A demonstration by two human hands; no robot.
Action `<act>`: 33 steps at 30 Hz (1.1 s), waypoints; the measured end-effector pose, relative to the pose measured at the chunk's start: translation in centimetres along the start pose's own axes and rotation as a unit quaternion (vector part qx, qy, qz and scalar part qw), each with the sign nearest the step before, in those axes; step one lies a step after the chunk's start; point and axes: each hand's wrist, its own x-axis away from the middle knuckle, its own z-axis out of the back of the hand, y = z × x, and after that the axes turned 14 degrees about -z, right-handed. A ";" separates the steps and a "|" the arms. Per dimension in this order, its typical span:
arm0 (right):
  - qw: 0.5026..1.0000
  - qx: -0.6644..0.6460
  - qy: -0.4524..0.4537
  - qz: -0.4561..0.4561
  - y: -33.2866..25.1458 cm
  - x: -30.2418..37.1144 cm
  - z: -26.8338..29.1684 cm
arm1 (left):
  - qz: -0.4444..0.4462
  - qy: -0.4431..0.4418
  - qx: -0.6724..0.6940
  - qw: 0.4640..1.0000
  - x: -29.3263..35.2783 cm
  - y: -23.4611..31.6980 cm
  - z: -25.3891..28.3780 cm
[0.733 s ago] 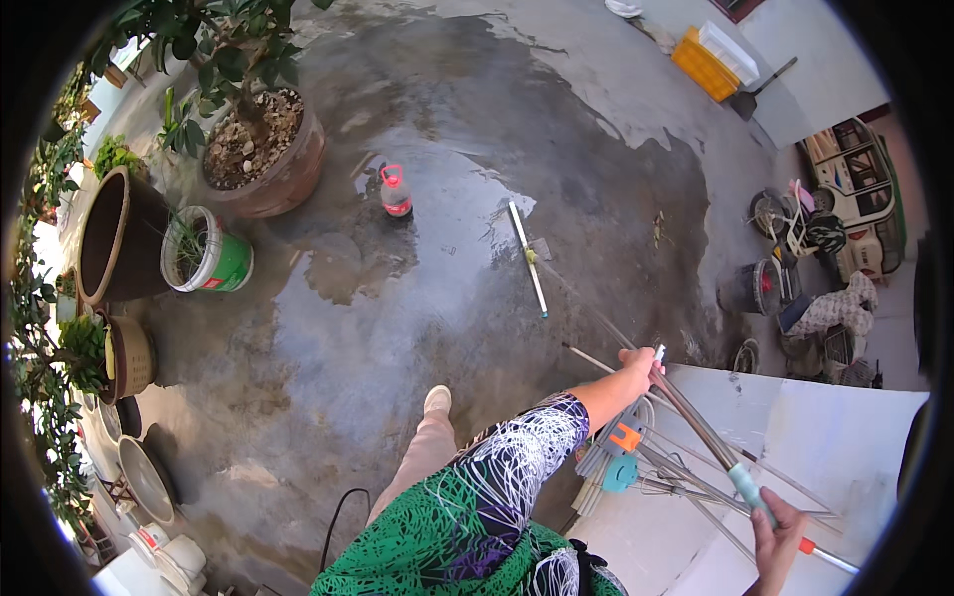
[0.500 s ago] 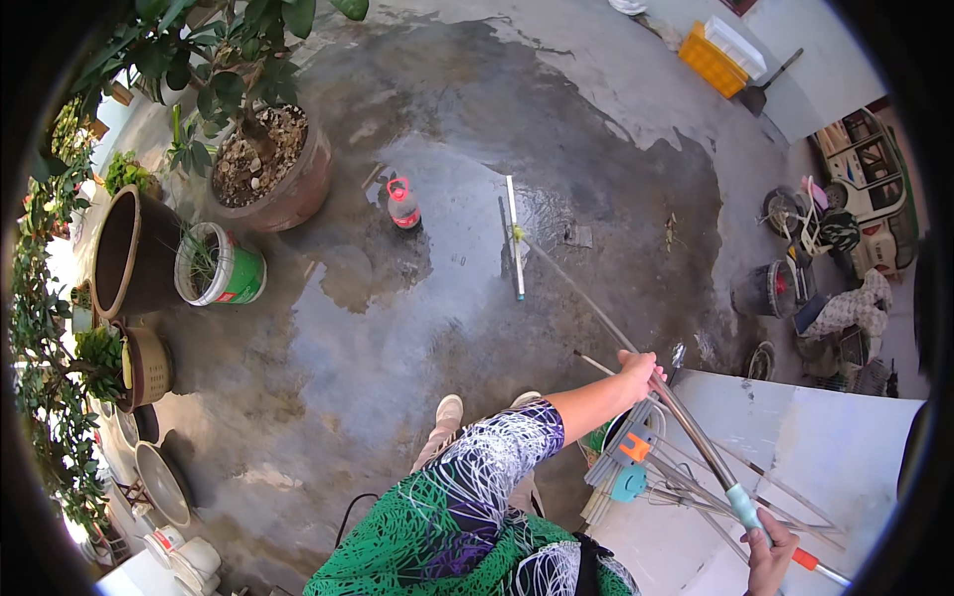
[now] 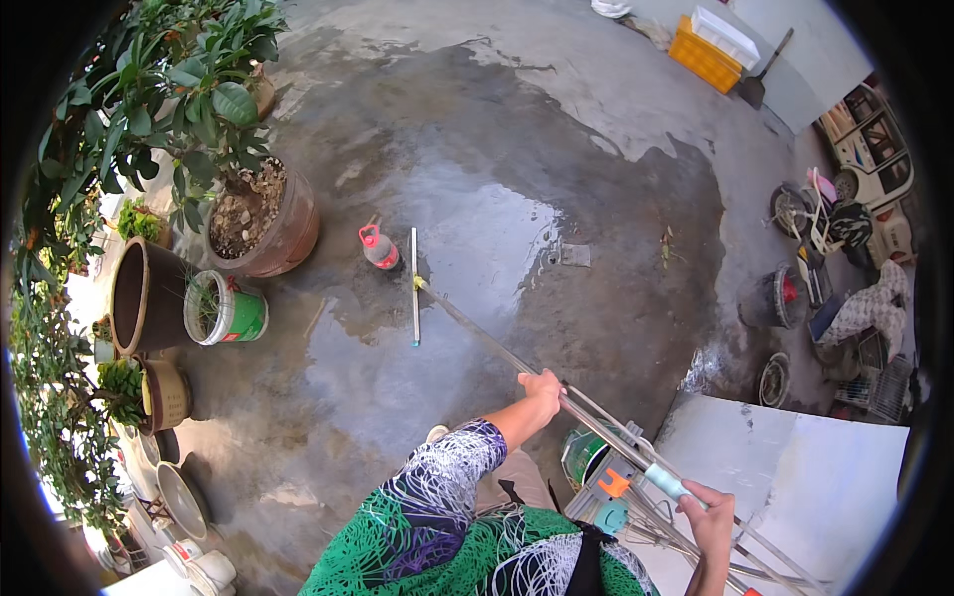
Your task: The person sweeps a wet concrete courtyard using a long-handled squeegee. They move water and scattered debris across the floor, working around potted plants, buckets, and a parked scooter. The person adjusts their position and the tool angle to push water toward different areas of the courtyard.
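On wet floor (image 3: 626,308), fingers of my left hand (image 3: 542,391) and right hand (image 3: 708,513) hold squeegee (image 3: 419,283).
Pushing left could topple the bottle (image 3: 380,250).

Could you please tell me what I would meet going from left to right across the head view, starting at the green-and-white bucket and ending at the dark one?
Green-and-white bucket, red-topped bottle, squeegee blade, left hand, right hand, dark bucket.
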 end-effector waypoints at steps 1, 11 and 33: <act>1.000 -0.004 0.009 0.015 0.1 -0.8 1.3 | 0.001 -0.001 0.003 1.000 0.8 -0.2 -1.6; 0.994 -0.027 0.107 0.024 -3.4 -3.0 10.8 | 0.045 -0.124 0.076 0.988 6.9 0.1 -16.1; 0.985 0.111 0.134 -0.004 -27.1 -5.8 2.0 | 0.279 -0.270 0.161 0.907 -5.8 19.5 -22.6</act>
